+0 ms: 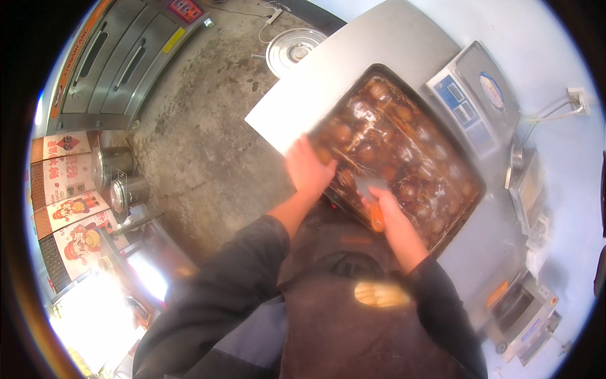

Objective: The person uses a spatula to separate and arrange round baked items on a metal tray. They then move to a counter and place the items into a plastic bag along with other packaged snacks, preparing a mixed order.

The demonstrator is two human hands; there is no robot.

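A dark, deep baking tray [468, 213] lies at an angle on the pale worktop, filled with glossy brown rounded pieces [367, 151] in a sticky-looking coating. My left hand [307, 167] grips the near left edge of the tray, its thumb lying over the rim. In my right hand [392, 218] is a scraper [377, 216] with an orange handle. Its flat metal blade reaches over the tray's near side and touches or almost touches the brown pieces. Blur hides the exact contact of the blade.
A digital scale [464, 104] stands beyond the tray on the right. Further right along the wall is a grey machine [522, 316]. On the floor at the far left of the worktop [385, 38] is a round metal lid [293, 50]. A steel oven [117, 60] stands across the room.
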